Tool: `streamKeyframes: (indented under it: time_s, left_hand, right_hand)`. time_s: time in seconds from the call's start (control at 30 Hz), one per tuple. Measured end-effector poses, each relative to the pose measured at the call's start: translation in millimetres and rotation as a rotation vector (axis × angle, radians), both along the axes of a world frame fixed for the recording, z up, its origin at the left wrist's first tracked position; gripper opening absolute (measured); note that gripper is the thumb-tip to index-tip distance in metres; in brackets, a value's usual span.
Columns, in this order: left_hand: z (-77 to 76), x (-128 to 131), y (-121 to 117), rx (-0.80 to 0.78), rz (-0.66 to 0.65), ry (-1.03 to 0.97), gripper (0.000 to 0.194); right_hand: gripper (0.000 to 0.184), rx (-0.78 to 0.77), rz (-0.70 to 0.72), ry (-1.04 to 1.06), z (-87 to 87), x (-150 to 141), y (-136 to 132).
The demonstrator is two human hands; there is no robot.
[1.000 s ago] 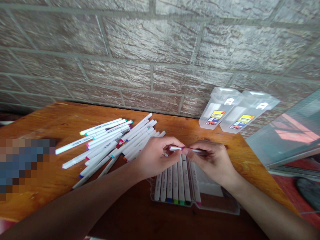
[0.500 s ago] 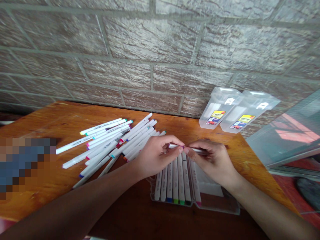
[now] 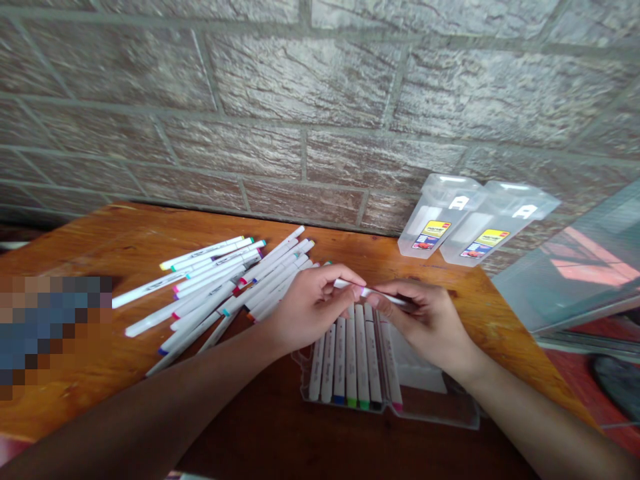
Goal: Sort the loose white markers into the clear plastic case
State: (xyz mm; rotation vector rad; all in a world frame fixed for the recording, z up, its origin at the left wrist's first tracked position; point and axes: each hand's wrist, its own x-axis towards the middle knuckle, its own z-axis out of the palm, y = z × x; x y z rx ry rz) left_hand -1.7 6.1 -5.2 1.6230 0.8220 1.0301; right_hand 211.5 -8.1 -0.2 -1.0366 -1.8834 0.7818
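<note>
Above the clear plastic case, both hands meet on one slim white marker (image 3: 383,295) with a purple band near its middle. My left hand (image 3: 313,303) pinches its left end between thumb and forefinger. At the other end, my right hand (image 3: 427,320) is closed around the barrel, thumb and forefinger near the purple band. Whether the cap is on or apart cannot be made out. Below them lies the open case (image 3: 435,421), with several white markers (image 3: 351,367) side by side in its left half and one pink-ended marker (image 3: 393,373) in the right half.
A loose pile of white markers (image 3: 200,287) with coloured ends covers the wooden table (image 3: 135,223) left of my hands. Two upright translucent marker boxes (image 3: 425,227) with labels stand at the back right, near the brick wall (image 3: 345,147). A blurred-out patch (image 3: 45,327) covers the left edge.
My left hand and the marker's purple band have shifted slightly left, and more of the white barrel shows between the hands. The pile, case and boxes stay put.
</note>
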Motion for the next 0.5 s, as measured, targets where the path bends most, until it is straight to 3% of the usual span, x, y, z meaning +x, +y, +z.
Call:
streamKeyframes:
  time_s: [0.5]
  left_hand:
    - [4.9,-0.4,5.0,-0.142,0.055,-0.135,0.02]
  right_hand:
    - [0.018,-0.052,0.023,0.078,2.8,-1.4,0.0]
